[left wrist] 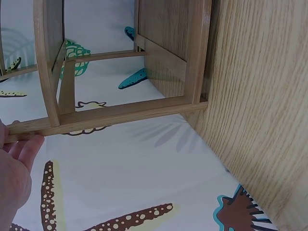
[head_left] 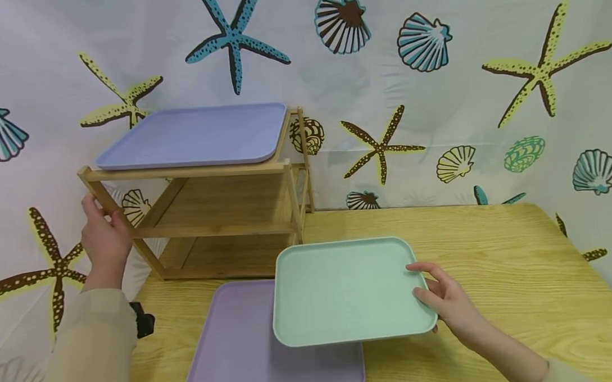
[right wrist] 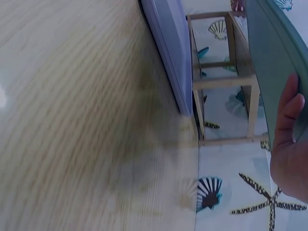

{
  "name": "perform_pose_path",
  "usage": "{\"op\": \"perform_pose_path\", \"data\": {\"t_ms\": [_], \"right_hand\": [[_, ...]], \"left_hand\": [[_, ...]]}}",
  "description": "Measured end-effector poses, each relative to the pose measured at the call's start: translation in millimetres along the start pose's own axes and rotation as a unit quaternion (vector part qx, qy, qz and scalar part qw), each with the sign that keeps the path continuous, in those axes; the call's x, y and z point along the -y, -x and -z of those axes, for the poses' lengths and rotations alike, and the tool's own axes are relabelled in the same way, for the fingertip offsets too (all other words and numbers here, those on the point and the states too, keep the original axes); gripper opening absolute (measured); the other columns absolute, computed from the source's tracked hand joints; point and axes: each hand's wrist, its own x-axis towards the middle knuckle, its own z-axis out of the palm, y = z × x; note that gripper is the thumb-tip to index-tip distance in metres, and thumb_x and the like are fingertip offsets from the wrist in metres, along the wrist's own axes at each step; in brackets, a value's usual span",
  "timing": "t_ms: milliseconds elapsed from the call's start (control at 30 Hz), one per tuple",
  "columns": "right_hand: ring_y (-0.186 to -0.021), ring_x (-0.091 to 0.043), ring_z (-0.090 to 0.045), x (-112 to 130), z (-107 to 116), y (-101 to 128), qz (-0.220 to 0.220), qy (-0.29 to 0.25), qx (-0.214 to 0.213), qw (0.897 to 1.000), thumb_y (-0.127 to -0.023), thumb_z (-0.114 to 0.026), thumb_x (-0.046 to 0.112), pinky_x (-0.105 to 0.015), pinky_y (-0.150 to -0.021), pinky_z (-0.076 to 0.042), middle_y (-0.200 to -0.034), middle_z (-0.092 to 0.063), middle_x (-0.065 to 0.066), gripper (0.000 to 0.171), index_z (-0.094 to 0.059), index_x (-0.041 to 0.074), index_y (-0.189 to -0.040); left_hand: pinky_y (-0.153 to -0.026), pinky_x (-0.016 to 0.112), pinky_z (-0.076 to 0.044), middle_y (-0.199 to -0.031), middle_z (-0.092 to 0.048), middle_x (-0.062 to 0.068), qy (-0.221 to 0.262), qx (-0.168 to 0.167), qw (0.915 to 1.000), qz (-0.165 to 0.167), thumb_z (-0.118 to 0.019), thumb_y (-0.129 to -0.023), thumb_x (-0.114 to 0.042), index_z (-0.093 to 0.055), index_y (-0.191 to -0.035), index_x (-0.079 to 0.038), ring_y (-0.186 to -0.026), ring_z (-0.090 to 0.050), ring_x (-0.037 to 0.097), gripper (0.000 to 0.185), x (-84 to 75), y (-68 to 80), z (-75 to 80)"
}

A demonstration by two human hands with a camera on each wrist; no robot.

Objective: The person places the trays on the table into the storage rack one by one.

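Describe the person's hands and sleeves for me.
The left hand and right hand are bare, with no gloves. The left sleeve is plain pale beige and reaches the wrist; a small black piece shows beside it. The right sleeve, also pale, ends farther up the arm.

Wooden rack (head_left: 213,231): top mostly covered by blue tray (head_left: 198,136); upper part cut off in left wrist view. Purple tray (head_left: 240,339), in front of rack: far right corner hidden by green tray (head_left: 352,293), near edge cropped in head view. Dark object (head_left: 146,325), left-front of rack: partly behind sleeve (head_left: 98,327), identity unclear.
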Motion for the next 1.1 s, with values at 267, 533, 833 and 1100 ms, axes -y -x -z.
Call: {"op": "perform_pose_path", "data": {"t_ms": [267, 533, 833, 1100], "right_hand": [[-0.061, -0.016, -0.063, -4.0, -32.1, -15.2, -0.011, 0.002, -0.004, 1.000, -0.098, -0.053, 0.005, -0.021, -0.042, -0.042, -0.104, -0.063, -0.016, 0.042, -0.038, -0.002, -0.136], [-0.060, -0.015, -0.063, -12.3, -59.4, -29.0, -0.010, -0.014, 0.005, 1.000, -0.097, -0.052, 0.002, -0.021, -0.042, -0.042, -0.105, -0.062, -0.018, 0.042, -0.039, 0.000, -0.136], [-0.055, -0.014, -0.059, -15.8, -91.9, -46.3, -0.002, -0.020, 0.001, 1.000, -0.095, -0.054, 0.001, -0.023, -0.041, -0.041, -0.107, -0.060, -0.020, 0.042, -0.041, 0.002, -0.136], [-0.054, -0.014, -0.057, -11.1, -121.5, -60.5, 0.012, -0.039, -0.020, 0.999, -0.093, -0.053, -0.002, -0.024, -0.042, -0.041, -0.101, -0.061, -0.018, 0.042, -0.044, 0.001, -0.134]], "left_hand": [[-0.085, 0.063, -0.035, -0.125, -0.054, 0.032, -0.003, 0.014, 0.9999, 0.007, -0.034, -0.102, -0.019, -0.019, -0.144, -0.014, -0.098, -0.052, 0.057, 0.045, -0.9, 0.1, 2.5], [-0.088, 0.062, -0.035, -0.127, -0.052, 0.032, 0.000, 0.025, 0.9996, 0.011, -0.033, -0.103, -0.019, -0.017, -0.146, -0.014, -0.101, -0.052, 0.056, 0.046, 0.2, -0.9, 3.1], [-0.088, 0.061, -0.035, -0.126, -0.054, 0.031, 0.004, 0.018, 0.9998, -0.001, -0.034, -0.103, -0.018, -0.019, -0.146, -0.015, -0.101, -0.053, 0.056, 0.046, -0.7, 0.3, 3.8], [-0.088, 0.061, -0.035, -0.127, -0.054, 0.030, 0.008, 0.015, 0.9999, -0.003, -0.035, -0.103, -0.018, -0.020, -0.146, -0.015, -0.102, -0.054, 0.056, 0.046, 0.2, 1.0, 3.6]]}}
